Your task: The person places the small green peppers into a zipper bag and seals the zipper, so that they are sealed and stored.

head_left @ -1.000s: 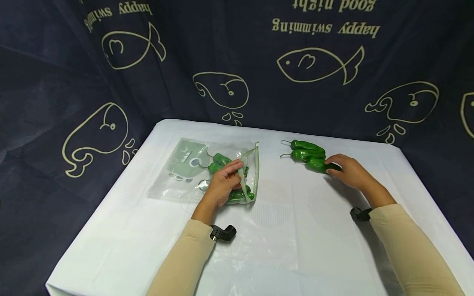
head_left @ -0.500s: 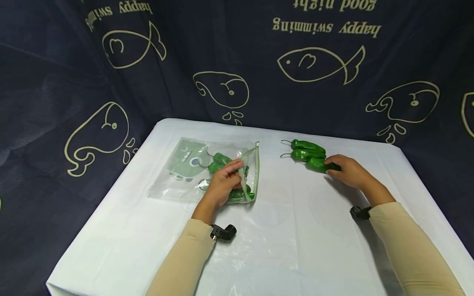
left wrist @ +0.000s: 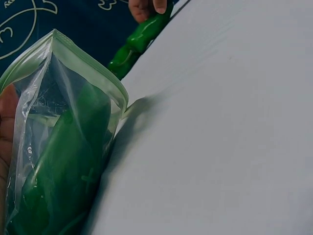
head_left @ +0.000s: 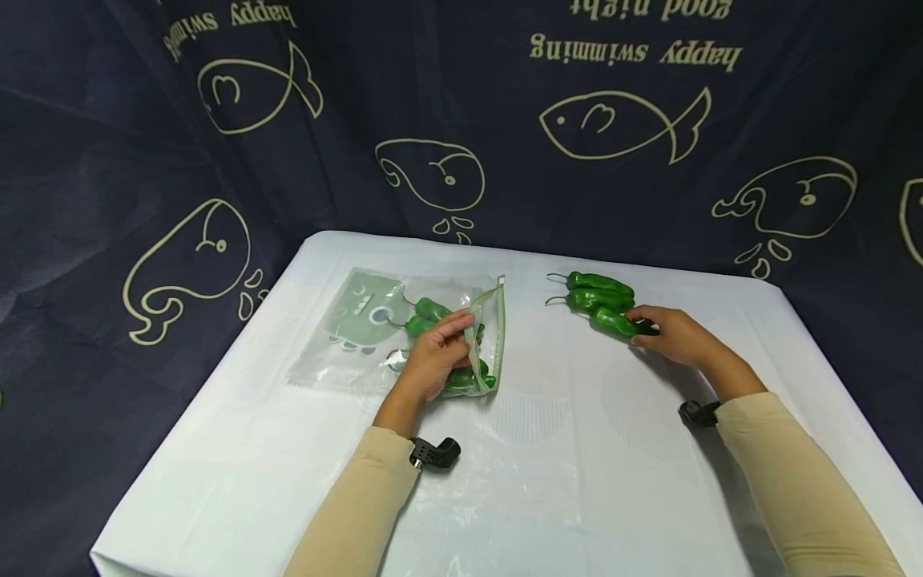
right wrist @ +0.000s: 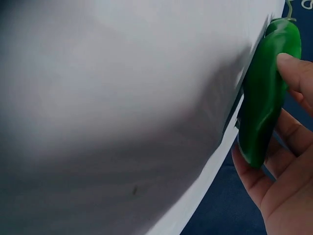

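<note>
A clear zip bag point(head_left: 489, 344) with a pale green zip edge and a printed cartoon lies on its side, its mouth toward the right. Several green chili peppers point(head_left: 431, 309) show through its film. My left hand point(head_left: 427, 365) holds the bag near its mouth, which gapes in the left wrist view, where a pepper point(left wrist: 63, 166) lies behind the film. My right hand point(head_left: 676, 336) grips one green chili pepper point(head_left: 611, 322) by its lower end; the right wrist view has the thumb on one side of this pepper point(right wrist: 269, 93) and fingers on the other.
Two more green chili peppers, one at the back point(head_left: 600, 282) and one in front of it point(head_left: 598, 300), lie beside the gripped one. A white cloth point(head_left: 548, 481) covers the table. Behind it hangs a dark blue curtain point(head_left: 505, 192) with fish and whale drawings.
My right hand has shifted slightly, and the pepper in it has turned a little, its stem end moving left. The left hand and the bag look the same.
</note>
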### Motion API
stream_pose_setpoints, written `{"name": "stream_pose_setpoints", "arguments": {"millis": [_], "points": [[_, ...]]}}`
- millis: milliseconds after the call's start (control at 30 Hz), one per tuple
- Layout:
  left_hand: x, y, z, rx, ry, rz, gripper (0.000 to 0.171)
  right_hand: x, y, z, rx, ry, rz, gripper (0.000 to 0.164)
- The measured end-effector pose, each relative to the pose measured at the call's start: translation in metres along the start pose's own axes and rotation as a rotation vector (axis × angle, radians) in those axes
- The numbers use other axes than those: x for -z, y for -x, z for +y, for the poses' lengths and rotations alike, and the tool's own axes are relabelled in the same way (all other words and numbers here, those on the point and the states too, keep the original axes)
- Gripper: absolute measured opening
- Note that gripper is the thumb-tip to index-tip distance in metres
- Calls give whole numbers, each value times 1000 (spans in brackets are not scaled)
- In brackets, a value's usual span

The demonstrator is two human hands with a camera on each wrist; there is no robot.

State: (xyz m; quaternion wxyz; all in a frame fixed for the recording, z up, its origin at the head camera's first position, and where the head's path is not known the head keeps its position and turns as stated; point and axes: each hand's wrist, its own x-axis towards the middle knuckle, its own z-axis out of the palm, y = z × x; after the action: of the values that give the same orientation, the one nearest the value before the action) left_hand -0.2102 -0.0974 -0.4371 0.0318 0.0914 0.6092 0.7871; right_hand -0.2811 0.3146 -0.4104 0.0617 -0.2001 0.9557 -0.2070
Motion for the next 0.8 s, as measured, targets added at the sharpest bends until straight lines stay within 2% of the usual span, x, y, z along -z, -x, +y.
{"name": "stream_pose_setpoints", "arguments": {"millis": [200,467,633,800], "points": [[0,0,0,-3,-1,0,50,-2,1,-1,2,6,-13,46],[-1,0,1,-6,14,-6,51,-1,1,-2,18,-101,20,39],[-1,0,0,-7,9,-11,51,-5,1,-4,22,-114,25,39],[1,0,-1,-4,0,-14,51,-9,1,-12,61,-128,34,40]]}}
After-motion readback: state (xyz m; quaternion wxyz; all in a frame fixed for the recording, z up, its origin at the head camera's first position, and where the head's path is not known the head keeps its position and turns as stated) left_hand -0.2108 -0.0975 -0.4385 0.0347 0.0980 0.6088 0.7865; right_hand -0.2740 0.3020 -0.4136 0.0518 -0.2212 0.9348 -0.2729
